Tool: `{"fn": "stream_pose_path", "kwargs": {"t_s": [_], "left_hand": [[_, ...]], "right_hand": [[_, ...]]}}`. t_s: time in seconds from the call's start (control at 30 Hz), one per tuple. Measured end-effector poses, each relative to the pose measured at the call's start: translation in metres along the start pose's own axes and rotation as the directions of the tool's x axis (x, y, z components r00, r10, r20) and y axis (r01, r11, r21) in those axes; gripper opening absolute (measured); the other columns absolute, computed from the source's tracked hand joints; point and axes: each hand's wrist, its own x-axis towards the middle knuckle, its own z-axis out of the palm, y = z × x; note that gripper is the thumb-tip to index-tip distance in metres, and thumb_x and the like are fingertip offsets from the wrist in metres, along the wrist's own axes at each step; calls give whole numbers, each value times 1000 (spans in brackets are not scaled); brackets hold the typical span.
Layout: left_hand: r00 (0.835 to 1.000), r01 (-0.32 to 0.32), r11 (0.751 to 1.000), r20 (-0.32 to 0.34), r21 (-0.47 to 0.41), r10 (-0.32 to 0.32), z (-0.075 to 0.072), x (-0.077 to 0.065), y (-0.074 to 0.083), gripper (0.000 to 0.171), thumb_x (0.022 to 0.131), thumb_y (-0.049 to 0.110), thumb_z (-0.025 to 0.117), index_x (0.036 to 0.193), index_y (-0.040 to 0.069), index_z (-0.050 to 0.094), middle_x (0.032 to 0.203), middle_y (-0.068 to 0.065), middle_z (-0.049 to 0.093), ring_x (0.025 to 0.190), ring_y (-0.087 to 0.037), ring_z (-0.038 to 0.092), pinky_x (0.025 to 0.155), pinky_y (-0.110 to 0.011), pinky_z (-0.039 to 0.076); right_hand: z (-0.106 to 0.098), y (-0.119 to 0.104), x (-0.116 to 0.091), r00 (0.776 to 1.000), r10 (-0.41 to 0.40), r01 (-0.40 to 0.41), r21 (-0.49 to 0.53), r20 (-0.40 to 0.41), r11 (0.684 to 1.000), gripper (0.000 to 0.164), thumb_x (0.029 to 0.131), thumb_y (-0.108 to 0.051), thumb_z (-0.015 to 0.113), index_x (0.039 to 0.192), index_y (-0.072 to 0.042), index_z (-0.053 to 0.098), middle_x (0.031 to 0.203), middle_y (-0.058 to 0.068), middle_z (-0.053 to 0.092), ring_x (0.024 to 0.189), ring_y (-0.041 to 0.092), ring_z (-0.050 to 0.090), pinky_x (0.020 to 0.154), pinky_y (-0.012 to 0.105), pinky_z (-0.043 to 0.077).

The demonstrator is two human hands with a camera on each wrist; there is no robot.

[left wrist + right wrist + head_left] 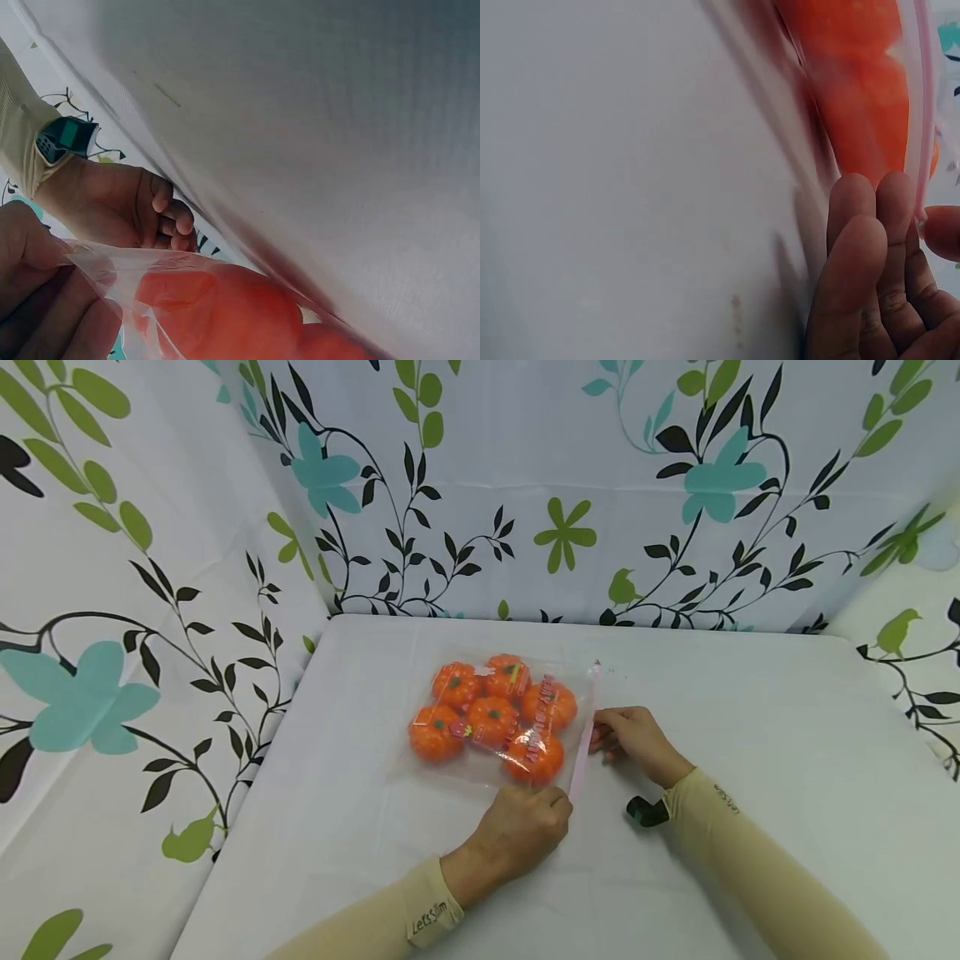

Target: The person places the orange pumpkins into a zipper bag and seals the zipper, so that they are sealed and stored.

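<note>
A clear plastic zip bag [468, 773] lies on the table, with several small orange pumpkins [492, 722] inside. A pink zip strip [582, 745] runs along its right edge. My left hand [516, 832] pinches the bag's near right corner, by the end of that strip; the left wrist view shows the film gathered at its fingers. Farther along the same edge, my right hand [637, 743] pinches the strip between thumb and fingers, as the right wrist view shows. Red print on the bag covers parts of the pumpkins.
The white table [337, 877] stretches out around the bag. Behind it and at its sides hangs a white curtain [465, 452] with leaf and bird patterns. A small dark wrist device [647, 812] sits at my right cuff.
</note>
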Motion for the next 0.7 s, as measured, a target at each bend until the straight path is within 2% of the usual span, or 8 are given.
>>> {"fn": "stream_pose_path", "kwargs": {"t_s": [0.3, 0.53, 0.7], "left_hand": [[1000, 5, 1000, -16, -9, -5, 0, -1, -1, 10, 77, 14, 78, 70, 16, 71, 67, 7, 62, 54, -4, 59, 39, -25, 44], [1000, 5, 1000, -8, 3, -5, 0, -3, -3, 9, 79, 17, 78, 72, 16, 72, 69, 6, 62, 54, -5, 59, 39, -25, 45], [1000, 8, 1000, -4, 0, -8, 0, -5, -4, 10, 79, 17, 78, 72, 16, 71, 68, 6, 62, 53, -5, 58, 39, -25, 45]], "right_hand": [[-20, -12, 28, 998, 53, -52, 35, -20, 998, 46, 107, -30, 43, 126, 9, 59, 87, 5, 71, 73, 14, 68, 63, 24, 56], [-27, -24, 39, 997, 57, -55, 29, -43, 998, 51, 107, -35, 44, 131, 7, 57, 93, 4, 68, 82, 15, 66, 71, 24, 57], [-31, -28, 46, 996, 64, -60, 69, -66, 996, 52, 107, -37, 45, 132, 8, 54, 99, 4, 64, 89, 16, 62, 77, 22, 56]]}}
